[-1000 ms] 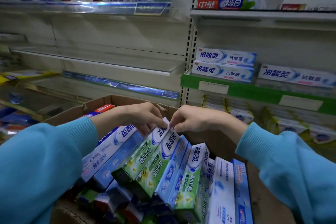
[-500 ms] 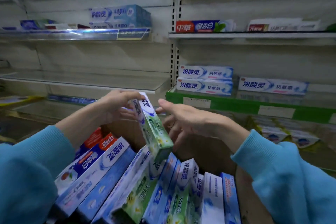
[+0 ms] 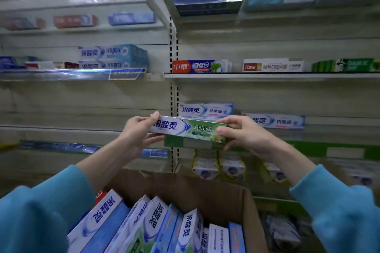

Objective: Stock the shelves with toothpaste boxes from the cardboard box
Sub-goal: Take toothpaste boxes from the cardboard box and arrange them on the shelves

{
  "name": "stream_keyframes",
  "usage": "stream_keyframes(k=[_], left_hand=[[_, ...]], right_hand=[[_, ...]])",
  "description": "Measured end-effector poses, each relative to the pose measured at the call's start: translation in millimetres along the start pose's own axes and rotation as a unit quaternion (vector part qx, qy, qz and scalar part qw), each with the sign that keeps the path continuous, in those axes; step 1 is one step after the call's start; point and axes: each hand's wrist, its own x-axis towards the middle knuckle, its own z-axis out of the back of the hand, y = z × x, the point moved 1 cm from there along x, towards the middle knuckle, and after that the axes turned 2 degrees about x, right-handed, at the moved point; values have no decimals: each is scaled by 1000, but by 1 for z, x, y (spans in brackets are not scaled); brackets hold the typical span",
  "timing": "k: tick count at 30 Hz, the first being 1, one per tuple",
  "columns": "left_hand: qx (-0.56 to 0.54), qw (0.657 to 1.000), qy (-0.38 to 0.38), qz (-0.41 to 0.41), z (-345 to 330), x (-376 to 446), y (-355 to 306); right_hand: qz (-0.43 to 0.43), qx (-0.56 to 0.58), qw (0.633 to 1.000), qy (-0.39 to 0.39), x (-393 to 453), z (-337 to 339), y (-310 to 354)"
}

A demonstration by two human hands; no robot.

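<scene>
Many toothpaste boxes [image 3: 156, 226] remain upright in the cardboard box [image 3: 185, 187] nearest the camera, so most stocking is judged outstanding. Above the carton, one green-and-white toothpaste box [image 3: 190, 130] is held level in mid-air, lengthwise, printed face toward the camera. Left hand [image 3: 136, 132] grips its left end, thumb on top, fingers beneath. Right hand [image 3: 239, 133] pinches its right end, fingers curled round it. Beyond, the green-edged shelf [image 3: 308, 149] carries a few white-and-blue boxes [image 3: 205, 109], with bare space beside them. Farther shelves hold sparse stock. The held box is not yet placed.
</scene>
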Motion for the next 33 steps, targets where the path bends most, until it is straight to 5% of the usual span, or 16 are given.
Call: stream_keyframes(k=[10, 16, 25, 33], left_hand=[[44, 994, 70, -68, -46, -2, 17], [35, 994, 58, -87, -75, 7, 32], [101, 983, 115, -104, -172, 5, 38], [272, 928, 101, -235, -277, 0, 48]], right_hand=[[-7, 56, 988, -146, -16, 43, -23], [3, -57, 969, -242, -20, 67, -36], [-11, -81, 935, -346, -42, 156, -48], [-40, -191, 887, -418, -82, 235, -45]])
